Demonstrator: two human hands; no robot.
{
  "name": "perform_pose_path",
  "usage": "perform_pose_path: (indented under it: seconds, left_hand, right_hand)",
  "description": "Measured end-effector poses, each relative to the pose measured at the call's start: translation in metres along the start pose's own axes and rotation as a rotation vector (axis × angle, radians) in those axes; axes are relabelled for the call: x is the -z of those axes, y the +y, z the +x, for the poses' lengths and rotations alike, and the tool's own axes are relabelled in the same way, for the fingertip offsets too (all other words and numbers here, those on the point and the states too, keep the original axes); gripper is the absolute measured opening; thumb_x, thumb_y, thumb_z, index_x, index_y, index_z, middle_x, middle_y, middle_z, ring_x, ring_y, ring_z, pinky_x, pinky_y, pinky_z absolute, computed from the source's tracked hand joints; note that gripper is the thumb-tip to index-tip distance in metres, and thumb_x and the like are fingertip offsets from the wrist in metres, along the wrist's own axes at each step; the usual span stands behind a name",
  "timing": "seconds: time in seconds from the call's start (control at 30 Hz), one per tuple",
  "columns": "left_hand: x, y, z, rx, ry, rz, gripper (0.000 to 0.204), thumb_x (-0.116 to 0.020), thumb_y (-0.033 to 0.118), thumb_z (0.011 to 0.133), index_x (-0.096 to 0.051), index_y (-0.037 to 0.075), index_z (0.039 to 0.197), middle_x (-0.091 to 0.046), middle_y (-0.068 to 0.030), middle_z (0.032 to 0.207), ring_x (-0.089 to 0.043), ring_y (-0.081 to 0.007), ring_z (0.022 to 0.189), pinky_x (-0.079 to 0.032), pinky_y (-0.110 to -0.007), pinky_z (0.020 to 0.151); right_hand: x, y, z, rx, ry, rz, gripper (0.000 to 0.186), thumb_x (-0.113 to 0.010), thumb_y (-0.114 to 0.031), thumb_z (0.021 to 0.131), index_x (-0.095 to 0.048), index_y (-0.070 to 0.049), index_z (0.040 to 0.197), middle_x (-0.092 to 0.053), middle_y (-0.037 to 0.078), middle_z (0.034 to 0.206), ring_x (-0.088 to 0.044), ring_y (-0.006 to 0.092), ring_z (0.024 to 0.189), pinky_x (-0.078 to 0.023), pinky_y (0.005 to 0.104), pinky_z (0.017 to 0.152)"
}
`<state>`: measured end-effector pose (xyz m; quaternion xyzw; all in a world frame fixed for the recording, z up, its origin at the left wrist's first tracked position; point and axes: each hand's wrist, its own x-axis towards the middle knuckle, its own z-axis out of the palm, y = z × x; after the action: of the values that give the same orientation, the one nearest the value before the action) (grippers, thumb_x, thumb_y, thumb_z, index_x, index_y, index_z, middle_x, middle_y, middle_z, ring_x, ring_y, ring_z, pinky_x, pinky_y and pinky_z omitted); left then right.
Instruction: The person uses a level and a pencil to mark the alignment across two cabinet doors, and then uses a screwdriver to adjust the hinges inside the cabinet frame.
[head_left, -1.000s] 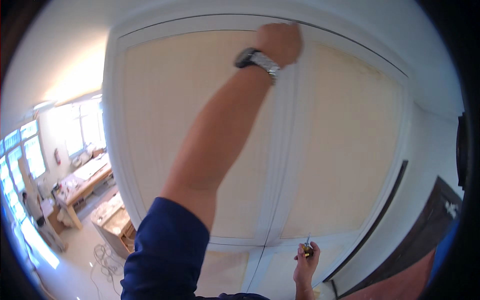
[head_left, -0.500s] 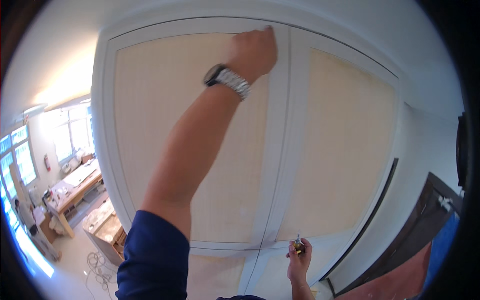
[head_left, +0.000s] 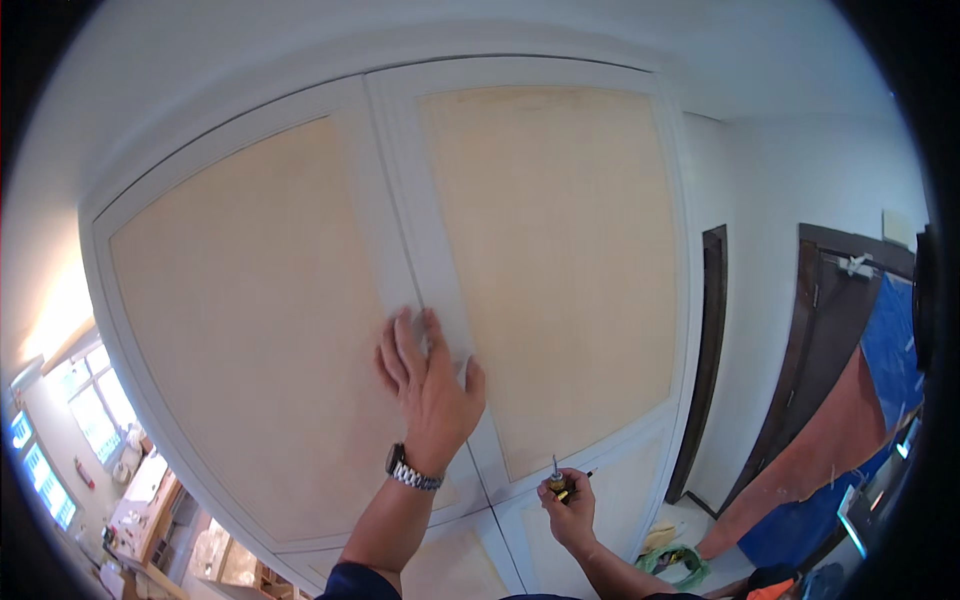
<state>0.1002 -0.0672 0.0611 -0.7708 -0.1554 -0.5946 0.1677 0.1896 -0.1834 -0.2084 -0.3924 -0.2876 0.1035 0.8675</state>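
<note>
I am watching the left hand pressing flat, fingers spread wide, on the white centre stile of the tall white-framed double cabinet doors with pale beige panels, while the right hand, below and right of that stile, is gripping a small yellow-and-black screwdriver in closed fingers, tip up. Risk as I am judging it: the upturned tip could scratch the painted frame if the grip slips, or the palm could shift the door.
</note>
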Motion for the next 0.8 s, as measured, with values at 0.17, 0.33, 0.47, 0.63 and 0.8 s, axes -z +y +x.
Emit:
perform_pose_path:
  seconds: [0.17, 0.33, 0.47, 0.63, 0.8]
  left_hand:
    - [0.002, 0.012, -0.003, 0.186, -0.076, -0.011, 0.077, -0.071, 0.023, 0.083, -0.04, 0.0, 0.149, -0.028, -0.0213, 0.157, -0.024, -0.0451, 0.143, -0.02, -0.062, 0.114]
    - [-0.004, 0.033, -0.005, 0.219, -0.09, -0.026, 0.074, -0.071, 0.023, 0.084, -0.041, 0.001, 0.149, -0.027, -0.0212, 0.161, -0.027, -0.0473, 0.143, -0.025, -0.063, 0.112]
    - [-0.017, 0.042, -0.003, 0.221, 0.009, -0.18, 0.068, -0.069, 0.017, 0.085, -0.045, 0.0, 0.147, -0.036, -0.0233, 0.157, -0.034, -0.0471, 0.141, -0.028, -0.06, 0.113]
    - [-0.005, 0.01, 0.0, 0.294, 0.064, -0.64, 0.047, -0.062, 0.007, 0.094, -0.052, -0.004, 0.139, -0.059, -0.0189, 0.135, -0.056, -0.0302, 0.123, -0.044, -0.042, 0.104]
    - [0.025, -0.029, -0.067, 0.65, -0.365, -1.232, 0.03, -0.059, 0.006, 0.098, -0.06, -0.006, 0.126, -0.07, -0.0132, 0.113, -0.065, -0.019, 0.109, -0.055, -0.033, 0.088]
  right_hand:
    - [0.007, -0.005, 0.0, -0.015, 0.04, -0.02, 0.037, -0.075, -0.002, 0.089, -0.051, -0.002, 0.118, -0.065, 0.005, 0.1, -0.062, 0.0109, 0.091, -0.052, 0.0265, 0.081]
    - [0.002, -0.023, 0.005, 0.01, -0.034, -0.252, 0.04, -0.079, -0.007, 0.087, -0.052, -0.002, 0.116, -0.066, 0.003, 0.092, -0.062, 0.0111, 0.085, -0.052, 0.0267, 0.076]
    - [0.014, -0.024, 0.013, 0.029, -0.122, -0.414, 0.037, -0.079, -0.01, 0.086, -0.054, -0.001, 0.112, -0.065, 0.005, 0.083, -0.061, 0.0116, 0.076, -0.051, 0.0283, 0.069]
    - [0.004, -0.06, 0.05, 0.34, -0.258, -0.649, 0.033, -0.075, -0.008, 0.088, -0.055, 0.0, 0.112, -0.061, 0.006, 0.079, -0.056, 0.0125, 0.067, -0.048, 0.0285, 0.061]
    - [-0.011, -0.095, 0.067, 0.324, -0.434, -0.527, 0.044, -0.072, -0.003, 0.087, -0.045, -0.001, 0.123, -0.054, 0.013, 0.102, -0.055, 0.0187, 0.085, -0.049, 0.0318, 0.074]
